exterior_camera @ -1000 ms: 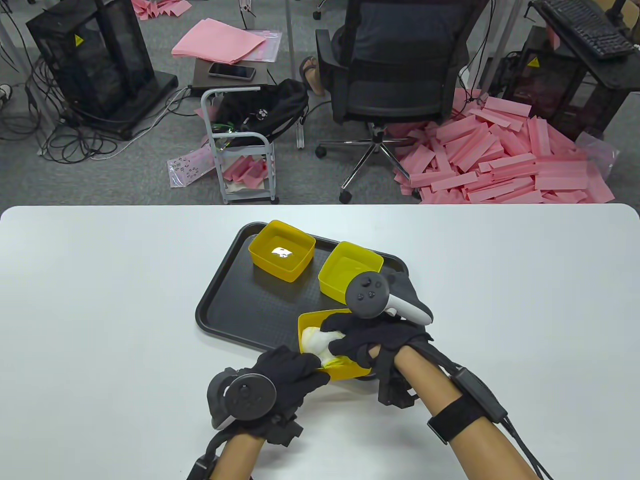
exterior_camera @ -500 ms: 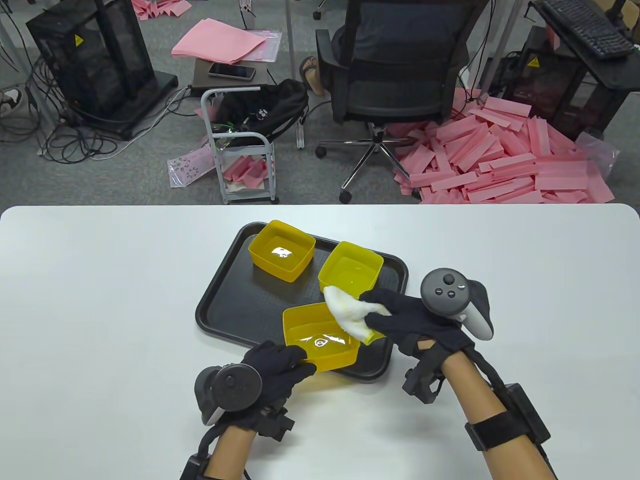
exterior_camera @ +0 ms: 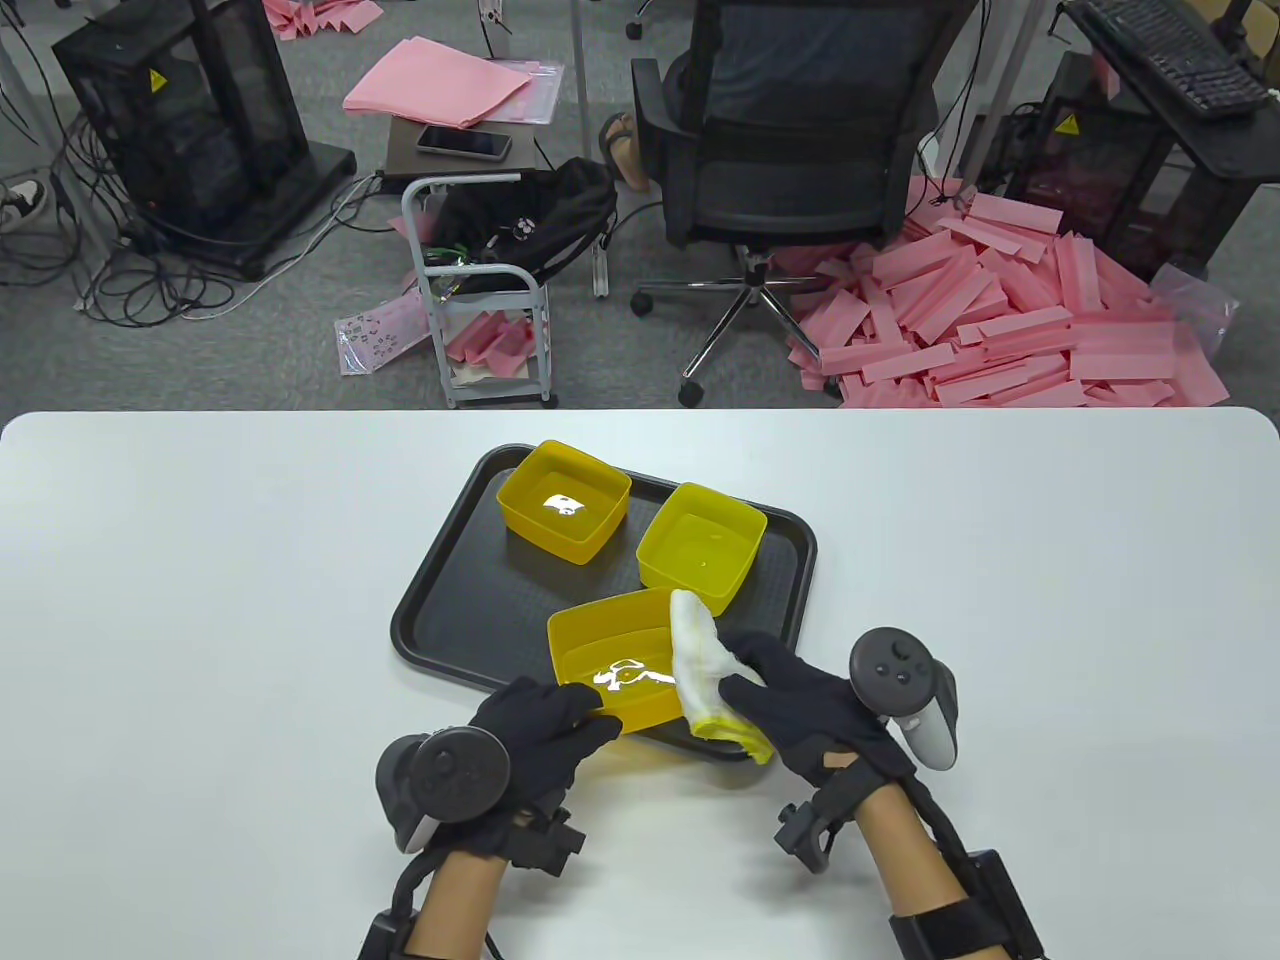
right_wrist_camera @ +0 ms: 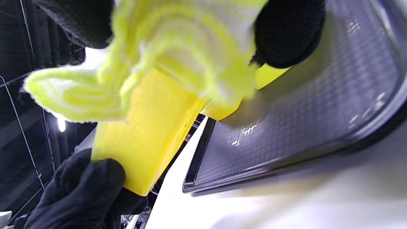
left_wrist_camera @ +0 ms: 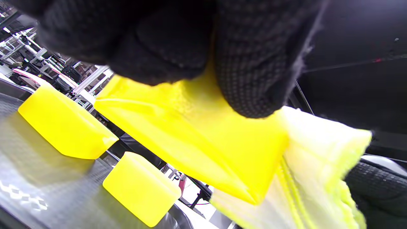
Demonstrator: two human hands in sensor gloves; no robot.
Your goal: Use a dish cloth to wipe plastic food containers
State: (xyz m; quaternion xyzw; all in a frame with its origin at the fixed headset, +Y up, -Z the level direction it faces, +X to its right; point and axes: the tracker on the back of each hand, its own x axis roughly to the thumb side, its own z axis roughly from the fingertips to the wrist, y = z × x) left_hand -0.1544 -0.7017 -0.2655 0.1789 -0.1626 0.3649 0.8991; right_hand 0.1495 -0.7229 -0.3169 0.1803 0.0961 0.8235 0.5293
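Three yellow plastic containers are over a black tray (exterior_camera: 470, 610). My left hand (exterior_camera: 545, 725) grips the near-left corner of the nearest container (exterior_camera: 610, 665) and holds it tilted above the tray's front edge; it also shows in the left wrist view (left_wrist_camera: 190, 133) and the right wrist view (right_wrist_camera: 149, 140). My right hand (exterior_camera: 790, 705) holds a white and yellow dish cloth (exterior_camera: 700, 665) against the container's right wall. The cloth shows in the left wrist view (left_wrist_camera: 318, 171) and the right wrist view (right_wrist_camera: 178, 54). Two other containers (exterior_camera: 565, 500) (exterior_camera: 702, 545) sit at the tray's back.
The white table (exterior_camera: 200, 600) runs wide on both sides of the tray. Beyond its far edge are an office chair (exterior_camera: 790, 150), a small cart (exterior_camera: 480, 290) and a pile of pink foam strips (exterior_camera: 1000, 310) on the floor.
My right hand took the cloth out of the container, swung right, then came back down onto its right wall. My left hand drew the container a little left and nearer.
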